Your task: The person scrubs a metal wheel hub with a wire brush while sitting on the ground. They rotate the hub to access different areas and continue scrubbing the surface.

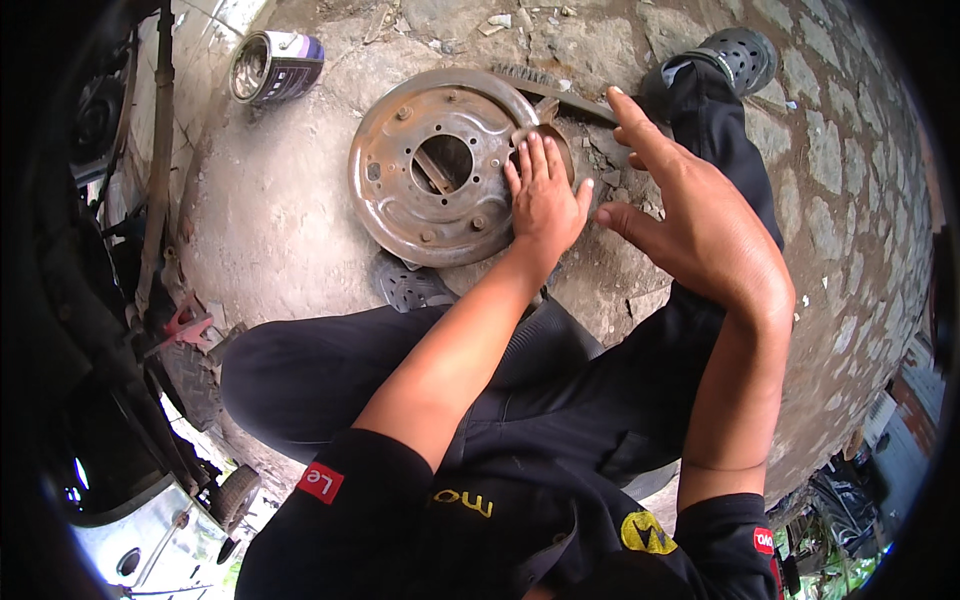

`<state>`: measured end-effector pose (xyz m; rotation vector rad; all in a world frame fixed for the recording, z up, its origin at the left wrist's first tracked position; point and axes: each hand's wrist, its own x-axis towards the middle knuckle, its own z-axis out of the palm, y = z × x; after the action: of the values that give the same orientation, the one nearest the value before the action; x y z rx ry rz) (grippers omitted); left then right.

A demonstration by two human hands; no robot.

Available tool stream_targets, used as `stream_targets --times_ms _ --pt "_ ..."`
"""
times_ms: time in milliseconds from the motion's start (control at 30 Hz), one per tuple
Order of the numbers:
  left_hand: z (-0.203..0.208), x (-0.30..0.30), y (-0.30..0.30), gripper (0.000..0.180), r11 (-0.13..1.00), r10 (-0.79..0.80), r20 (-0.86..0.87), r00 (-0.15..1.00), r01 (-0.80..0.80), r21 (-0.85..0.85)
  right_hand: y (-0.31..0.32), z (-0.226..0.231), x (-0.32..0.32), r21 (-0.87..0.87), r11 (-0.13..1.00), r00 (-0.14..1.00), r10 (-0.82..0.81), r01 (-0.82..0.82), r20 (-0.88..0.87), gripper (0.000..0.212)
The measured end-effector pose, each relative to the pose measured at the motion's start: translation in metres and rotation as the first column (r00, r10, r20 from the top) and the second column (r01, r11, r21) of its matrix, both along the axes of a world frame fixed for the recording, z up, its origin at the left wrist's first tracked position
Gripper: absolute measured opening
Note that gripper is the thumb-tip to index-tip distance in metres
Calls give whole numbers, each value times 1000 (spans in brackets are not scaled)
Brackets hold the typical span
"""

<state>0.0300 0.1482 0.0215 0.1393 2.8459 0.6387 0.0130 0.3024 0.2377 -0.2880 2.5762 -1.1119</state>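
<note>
A round, rusty brake backing plate (385,205) lies on the ground in front of me, with a large hole in its middle and several small holes around it. My left hand (545,195) rests flat on its right edge, fingers stretched out. Partly under those fingers, a curved metal piece (562,150) sticks out at the rim. My right hand (695,215) is raised to the right of the plate, fingers and thumb apart, holding nothing. Beyond the plate's far right edge lies a wire brush (570,98), bristles facing away from me.
An opened paint tin (290,68) lies tipped at the far left. My legs fold around the plate, with a grey clog (738,60) at the far right and another clog (408,285) against the plate's near edge. A red jack stand (188,322) stands at the left.
</note>
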Motion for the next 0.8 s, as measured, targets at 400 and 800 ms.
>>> stream_targets --times_ms 400,800 --pt "2 4 -9 87 1000 -13 38 999 12 16 -12 -3 -6 78 997 999 17 -20 38 92" --pt "14 -6 -9 91 1000 -21 55 998 22 -15 -15 0 -8 69 997 999 46 -45 -14 82"
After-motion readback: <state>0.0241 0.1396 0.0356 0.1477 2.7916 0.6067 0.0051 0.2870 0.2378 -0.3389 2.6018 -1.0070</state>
